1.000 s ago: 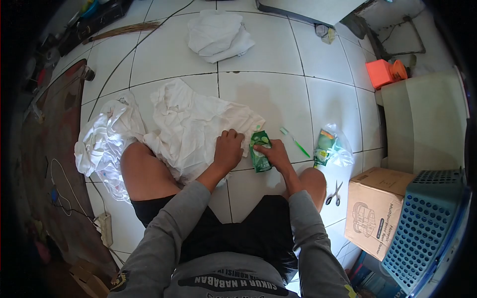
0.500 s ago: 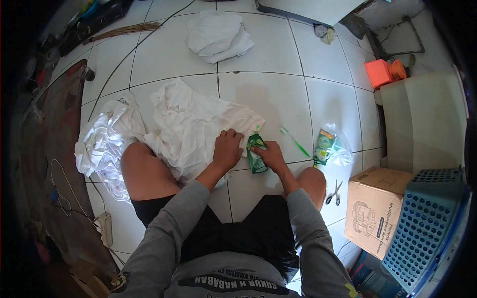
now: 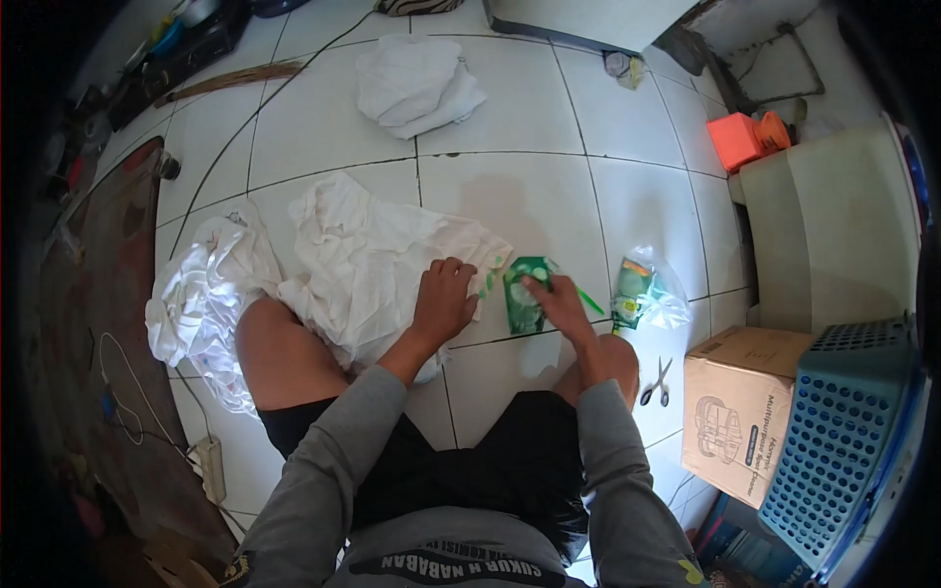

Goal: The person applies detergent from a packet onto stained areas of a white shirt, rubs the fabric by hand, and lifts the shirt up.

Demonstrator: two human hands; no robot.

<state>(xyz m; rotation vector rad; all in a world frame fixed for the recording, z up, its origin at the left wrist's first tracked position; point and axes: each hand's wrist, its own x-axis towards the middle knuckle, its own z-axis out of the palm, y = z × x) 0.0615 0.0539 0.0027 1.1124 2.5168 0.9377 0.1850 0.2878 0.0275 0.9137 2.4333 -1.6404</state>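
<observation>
A white shirt (image 3: 368, 235) lies spread on the tiled floor. My left hand (image 3: 446, 299) presses down on its sleeve end, fingers lying on the cloth. Green smears (image 3: 493, 276) show on the fabric just right of that hand. In my right hand (image 3: 561, 309), thumb on its front, is a green refill pouch (image 3: 527, 294), held just right of the sleeve end. A green toothbrush (image 3: 591, 301) lies beside it, partly hidden by the pouch and hand. Farther right, a second green pouch (image 3: 632, 289) sits in a clear plastic bag (image 3: 668, 299).
Scissors (image 3: 657, 382) lie by my right knee, near a cardboard box (image 3: 735, 421) and a blue basket (image 3: 833, 441). Other white cloth (image 3: 417, 83) is folded ahead; a white bundle (image 3: 216, 284) sits left. A power strip (image 3: 208, 468) and cables are at left.
My right hand has moved the green pouch rightward, away from the sleeve. More green smears show on the sleeve end. My left hand stays on the cloth.
</observation>
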